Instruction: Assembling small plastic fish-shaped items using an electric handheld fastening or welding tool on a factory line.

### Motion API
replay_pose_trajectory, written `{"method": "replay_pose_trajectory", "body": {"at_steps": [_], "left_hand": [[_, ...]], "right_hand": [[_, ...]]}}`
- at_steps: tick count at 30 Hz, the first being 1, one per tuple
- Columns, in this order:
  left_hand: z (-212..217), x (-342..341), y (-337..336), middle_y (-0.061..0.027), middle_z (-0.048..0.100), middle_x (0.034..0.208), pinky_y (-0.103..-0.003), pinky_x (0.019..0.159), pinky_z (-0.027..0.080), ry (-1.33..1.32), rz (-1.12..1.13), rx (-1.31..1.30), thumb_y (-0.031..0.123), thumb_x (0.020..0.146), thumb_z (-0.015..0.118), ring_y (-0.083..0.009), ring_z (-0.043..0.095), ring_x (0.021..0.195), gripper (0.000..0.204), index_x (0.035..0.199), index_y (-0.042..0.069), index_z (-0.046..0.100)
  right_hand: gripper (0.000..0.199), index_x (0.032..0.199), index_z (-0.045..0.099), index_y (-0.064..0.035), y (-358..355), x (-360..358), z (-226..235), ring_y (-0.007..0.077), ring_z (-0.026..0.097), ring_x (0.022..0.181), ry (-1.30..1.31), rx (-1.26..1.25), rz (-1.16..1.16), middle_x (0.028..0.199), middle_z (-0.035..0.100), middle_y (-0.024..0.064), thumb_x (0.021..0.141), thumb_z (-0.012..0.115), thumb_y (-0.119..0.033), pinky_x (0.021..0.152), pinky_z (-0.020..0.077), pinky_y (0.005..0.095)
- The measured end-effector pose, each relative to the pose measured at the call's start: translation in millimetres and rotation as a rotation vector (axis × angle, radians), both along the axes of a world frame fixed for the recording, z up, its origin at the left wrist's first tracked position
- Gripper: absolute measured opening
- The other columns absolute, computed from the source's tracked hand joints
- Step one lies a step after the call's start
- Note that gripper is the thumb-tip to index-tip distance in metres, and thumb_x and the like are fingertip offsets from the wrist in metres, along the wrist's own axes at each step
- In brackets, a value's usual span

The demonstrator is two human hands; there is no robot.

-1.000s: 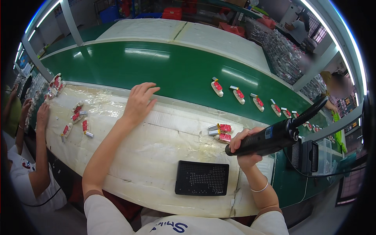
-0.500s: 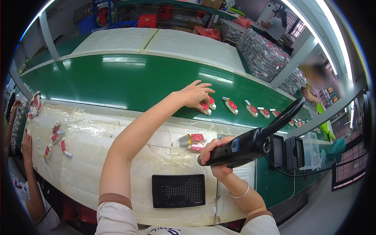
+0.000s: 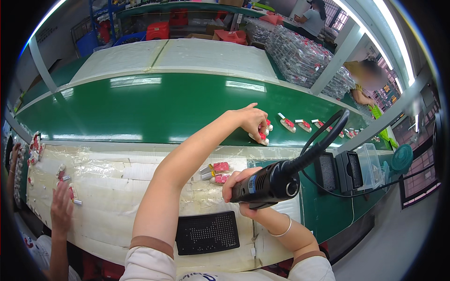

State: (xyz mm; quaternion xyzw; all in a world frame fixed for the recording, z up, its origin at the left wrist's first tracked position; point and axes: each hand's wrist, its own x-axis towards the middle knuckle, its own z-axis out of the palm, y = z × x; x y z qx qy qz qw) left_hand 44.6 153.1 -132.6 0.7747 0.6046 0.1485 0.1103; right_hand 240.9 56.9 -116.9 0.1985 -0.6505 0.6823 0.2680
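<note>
My left hand (image 3: pixel 253 120) reaches onto the green belt, its fingers bent down over small red-and-white shoe-shaped pieces (image 3: pixel 262 136). It grips one of them; the fingertips are partly hidden. In my right hand (image 3: pixel 236 187) is a black corded electric screwdriver (image 3: pixel 267 181), held over the right part of the worktop. Just left of it, two more red-and-white pieces (image 3: pixel 220 166) with silvery strips lie on the worktop. A black tray of small screws (image 3: pixel 208 233) sits between my forearms.
More pieces (image 3: pixel 303 125) stand in a row along the belt (image 3: pixel 164 103). Black boxes (image 3: pixel 349 171) and a clear plastic bin (image 3: pixel 370 164) are at the right, near the tool's cable. A co-worker's hand (image 3: pixel 61 206) hovers at the left, beside other pieces. Bagged goods (image 3: pixel 300 56) are piled behind.
My left hand has moved right along the belt with the pieces under it. Pieces on the belt have shifted right. The co-worker's hand has come nearer from the left. The view has turned slightly.
</note>
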Motion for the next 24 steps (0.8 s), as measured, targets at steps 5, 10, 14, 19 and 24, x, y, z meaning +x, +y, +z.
{"method": "replay_pose_trajectory", "body": {"at_steps": [5, 10, 14, 19, 24], "left_hand": [[-9, -3, 3, -0.0035, 0.058, 0.080, -0.036, 0.072, 0.043, -0.105, -0.019, 0.067, 0.045, 0.056, 0.076, -0.0197, 0.058, 0.084, 0.037, 0.073, 0.012, 0.070], [-20, -9, -21, -0.0079, 0.059, 0.082, -0.033, 0.067, 0.046, -0.185, 0.081, 0.266, 0.039, 0.057, 0.077, -0.0232, 0.059, 0.079, 0.033, 0.074, 0.011, 0.070], [-22, -32, -66, -0.0108, 0.059, 0.088, -0.030, 0.075, 0.047, -0.359, 0.252, 0.315, 0.031, 0.061, 0.079, -0.0228, 0.059, 0.084, 0.032, 0.080, 0.007, 0.070], [-7, -44, -182, -0.0088, 0.058, 0.093, -0.029, 0.076, 0.046, -0.530, 0.428, 0.376, 0.018, 0.062, 0.079, -0.0188, 0.058, 0.085, 0.029, 0.086, 0.005, 0.068], [9, 16, -288, -0.0078, 0.056, 0.095, -0.031, 0.080, 0.045, -0.383, 0.522, 0.190, 0.016, 0.060, 0.079, -0.0215, 0.055, 0.091, 0.027, 0.081, 0.005, 0.067]], "right_hand": [[0.072, 0.104, 0.039, -0.0082, -1, 1, -10, 0.0159, 0.055, 0.052, -0.006, -0.065, -0.013, 0.061, 0.053, 0.0062, 0.063, 0.068, -0.059, 0.049, 0.0472, 0.0260], [0.077, 0.110, 0.039, -0.0069, -1, 0, -20, 0.0122, 0.048, 0.065, -0.012, -0.166, 0.066, 0.075, 0.051, 0.0052, 0.061, 0.077, -0.052, 0.060, 0.0379, 0.0246], [0.079, 0.107, 0.042, -0.0076, 0, 3, -20, 0.0128, 0.052, 0.061, -0.017, -0.213, -0.006, 0.071, 0.055, 0.0071, 0.058, 0.077, -0.057, 0.054, 0.0396, 0.0228], [0.085, 0.104, 0.039, -0.0068, -6, -1, -5, 0.0124, 0.052, 0.054, -0.030, -0.168, -0.185, 0.062, 0.054, 0.0044, 0.055, 0.063, -0.072, 0.049, 0.0419, 0.0214], [0.083, 0.106, 0.032, -0.0088, -6, -5, 4, 0.0168, 0.047, 0.046, -0.096, -0.022, -0.243, 0.059, 0.045, 0.0074, 0.065, 0.046, -0.080, 0.044, 0.0427, 0.0283]]}}
